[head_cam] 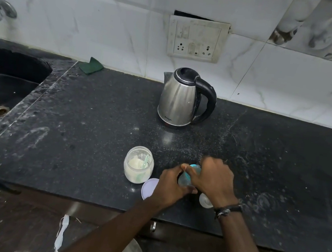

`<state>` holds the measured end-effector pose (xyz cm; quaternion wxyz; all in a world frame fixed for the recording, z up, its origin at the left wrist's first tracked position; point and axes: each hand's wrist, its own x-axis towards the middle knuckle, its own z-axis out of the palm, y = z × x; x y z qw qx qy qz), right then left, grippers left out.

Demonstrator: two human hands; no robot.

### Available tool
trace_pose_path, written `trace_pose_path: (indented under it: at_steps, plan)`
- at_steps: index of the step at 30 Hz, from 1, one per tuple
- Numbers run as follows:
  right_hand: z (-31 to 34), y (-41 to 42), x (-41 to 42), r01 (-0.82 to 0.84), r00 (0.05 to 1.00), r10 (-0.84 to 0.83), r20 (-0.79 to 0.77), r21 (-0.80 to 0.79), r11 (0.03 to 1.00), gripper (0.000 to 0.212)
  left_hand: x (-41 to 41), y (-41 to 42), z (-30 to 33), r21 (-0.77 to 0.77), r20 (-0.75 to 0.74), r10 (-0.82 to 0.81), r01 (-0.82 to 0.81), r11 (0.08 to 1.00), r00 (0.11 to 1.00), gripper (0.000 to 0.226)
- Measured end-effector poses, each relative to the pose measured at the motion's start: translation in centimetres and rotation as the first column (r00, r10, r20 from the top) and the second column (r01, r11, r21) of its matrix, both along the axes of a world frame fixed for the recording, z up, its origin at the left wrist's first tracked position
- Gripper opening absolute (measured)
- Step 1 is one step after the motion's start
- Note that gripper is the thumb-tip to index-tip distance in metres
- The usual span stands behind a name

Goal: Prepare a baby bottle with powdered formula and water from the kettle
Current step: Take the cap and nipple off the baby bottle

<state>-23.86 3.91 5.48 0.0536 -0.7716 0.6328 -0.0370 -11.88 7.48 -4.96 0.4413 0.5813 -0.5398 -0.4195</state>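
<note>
Black worktop [74, 134] before us, kettle [177, 97] at twelve o'clock, our left grip [170, 185] and right grip [214, 178] curled round the bottle [187, 177] at centre, jar [138, 164] at nine o'clock of it.

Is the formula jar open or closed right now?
Open. The jar has no lid on it; powder and a scoop show inside, and a round lid lies on the counter beside it.
</note>
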Motion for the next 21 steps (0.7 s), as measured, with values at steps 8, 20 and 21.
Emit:
trace_pose_path:
  at_steps: [8, 20, 21]
  plan:
    - [0.1, -0.2, 1.0, -0.046, 0.998, 0.047, -0.038, 0.028, 0.999, 0.043, 0.4, -0.2, 0.4, -0.053, 0.143, -0.014, 0.021, 0.998, 0.99, 0.045]
    - [2.3, -0.4, 0.8, -0.358, 0.918, 0.379, -0.114, 0.17, 0.918, 0.026, 0.9, -0.7, 0.3, -0.059, 0.196, -0.038, 0.051, 0.997, 0.98, 0.045]
    - [2.5, -0.3, 0.9, -0.385, 0.911, 0.406, -0.079, 0.193, 0.902, 0.026, 0.9, -0.8, 0.3, -0.052, 0.189, -0.041, 0.052, 0.997, 0.981, 0.044]
